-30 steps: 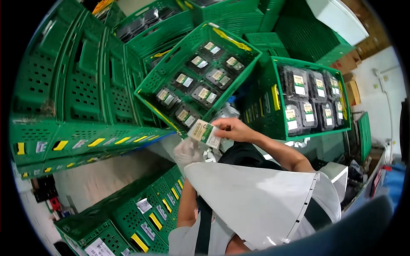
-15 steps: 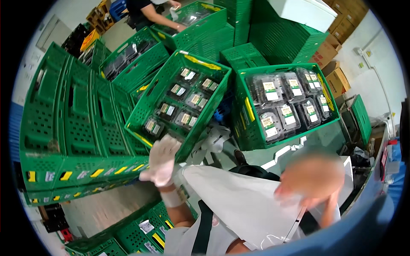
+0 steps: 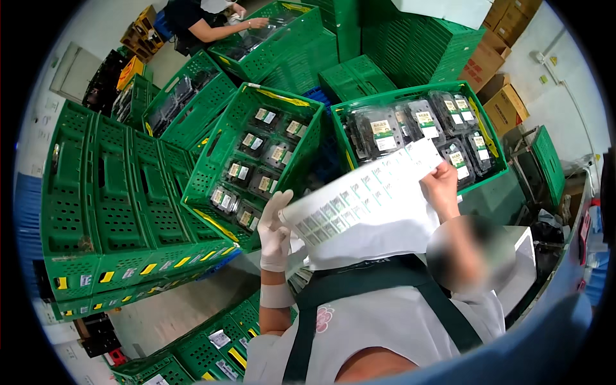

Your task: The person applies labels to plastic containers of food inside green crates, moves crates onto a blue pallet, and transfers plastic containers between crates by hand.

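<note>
A white sheet of labels (image 3: pixel 367 197) with rows of small green-and-dark prints stretches across in front of my chest. My right hand (image 3: pixel 441 186), bare, pinches its upper right end. My left hand (image 3: pixel 274 234), in a white glove, closes at the sheet's left edge, its fingers curled round that corner. Beyond the sheet stands a green crate (image 3: pixel 338 122) of clear plastic boxes with dark contents and labelled lids (image 3: pixel 383 133); the sheet hides part of them. Left of it, another green crate (image 3: pixel 204 168) holds several smaller labelled plastic boxes (image 3: pixel 253 141).
Stacked green crates (image 3: pixel 70 212) line the left side. A co-worker (image 3: pixel 199 25) reaches into a crate (image 3: pixel 308 24) at the back. Cardboard boxes (image 3: pixel 504 106) stand at the back right, a white box (image 3: pixel 523 263) beside my right arm. More green crates (image 3: pixel 192 353) lie low at left front.
The sheet has come up and turned its printed side into view, spread between my hands. My left hand has gone from spread fingers to closed at its edge. The co-worker's hand has shifted.
</note>
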Demonstrator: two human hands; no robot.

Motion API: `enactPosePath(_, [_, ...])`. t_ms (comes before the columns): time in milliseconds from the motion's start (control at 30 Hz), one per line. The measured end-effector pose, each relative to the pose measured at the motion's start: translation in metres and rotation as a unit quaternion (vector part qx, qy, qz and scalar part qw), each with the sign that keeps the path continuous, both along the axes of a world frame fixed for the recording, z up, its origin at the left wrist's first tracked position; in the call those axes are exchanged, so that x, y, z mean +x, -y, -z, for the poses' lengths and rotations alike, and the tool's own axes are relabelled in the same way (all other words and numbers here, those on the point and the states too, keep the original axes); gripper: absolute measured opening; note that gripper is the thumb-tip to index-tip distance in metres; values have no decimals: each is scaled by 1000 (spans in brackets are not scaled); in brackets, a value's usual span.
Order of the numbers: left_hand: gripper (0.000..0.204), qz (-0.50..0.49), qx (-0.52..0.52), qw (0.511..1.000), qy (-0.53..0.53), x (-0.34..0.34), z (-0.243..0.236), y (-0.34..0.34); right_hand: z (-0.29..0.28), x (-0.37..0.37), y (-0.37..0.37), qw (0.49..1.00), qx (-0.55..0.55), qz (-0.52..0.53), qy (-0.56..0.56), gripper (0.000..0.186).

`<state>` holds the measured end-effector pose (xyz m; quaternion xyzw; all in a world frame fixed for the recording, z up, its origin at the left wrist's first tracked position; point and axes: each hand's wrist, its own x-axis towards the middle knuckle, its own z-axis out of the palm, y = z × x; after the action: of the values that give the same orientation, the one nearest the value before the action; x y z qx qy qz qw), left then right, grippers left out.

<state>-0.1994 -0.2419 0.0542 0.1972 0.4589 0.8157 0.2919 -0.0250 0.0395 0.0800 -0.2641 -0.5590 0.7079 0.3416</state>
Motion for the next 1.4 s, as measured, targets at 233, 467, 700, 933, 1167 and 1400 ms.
enactPosePath(233, [46, -105, -105, 989, 13, 14, -4, -49, 12, 18, -45, 986, -15, -87, 139, 23])
enactPosePath(467, [35, -129, -120, 984, -13, 12, 2, -66, -32, 8, -84, 947, 132, -252, 148, 42])
enactPosePath(700, [24, -167, -185, 963, -99, 21, -10, -80, -27, 12, -86, 922, 253, -181, 231, 20])
enactPosePath(933, [11, -255, -272, 890, -264, 13, -10, -82, -45, 12, -90, 876, 375, -221, 209, 46])
enactPosePath(1167, [15, -204, -310, 891, -261, -7, -17, -89, -62, -2, -128, 843, 283, -397, 228, 33])
enactPosePath(1400, [13, -164, -294, 907, -253, -15, -17, -104, -55, -54, -106, 785, 456, -408, 94, 34])
